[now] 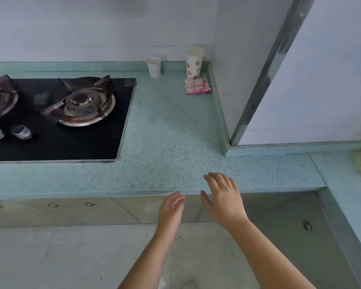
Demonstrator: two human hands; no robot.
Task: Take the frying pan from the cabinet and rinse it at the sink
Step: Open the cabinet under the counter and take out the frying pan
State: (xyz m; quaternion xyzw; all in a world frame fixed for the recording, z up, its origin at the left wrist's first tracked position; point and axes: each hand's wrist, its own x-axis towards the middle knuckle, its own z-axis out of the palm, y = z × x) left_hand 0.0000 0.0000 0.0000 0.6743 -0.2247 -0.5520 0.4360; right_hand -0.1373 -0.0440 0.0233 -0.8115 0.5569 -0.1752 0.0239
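A: Where is the frying pan? I can't find it.

B: It isn't in view. By the task it sits in a cabinet, and the nearest cabinet door [154,209] is shut, just below and beyond the fingertips of both hands. No sink shows either.

A: And the hands?

B: Both empty. The left hand [171,211] hangs in front of the door, fingers loosely curled and slightly apart, gripping nothing. The right hand [224,198] is higher, fingers spread, tips over the front edge of the countertop [171,142]; I can't tell whether they touch it.

A: How would the pan handle, do you think?

B: A guess only: stiff, fairly heavy towards the bowl, so it will tip forward off a loose grip. I'd take the handle close to the bowl, fingers wrapped fully round, with the other hand free for the door. Wet, it will likely be slippery.

A: The surface?

B: Speckled pale-green stone, hard and smooth, bare just ahead of the right fingers. Far beyond the fingertips, by the wall, stand a white paper cup [154,66], a patterned cup [193,63] and a folded cloth [198,86] touching its base. Off to the left of the left fingers is a black gas hob [56,142].

A: Room to work?

B: Tight. A wall corner juts in beyond the right fingers, and the counter turns along the right side.
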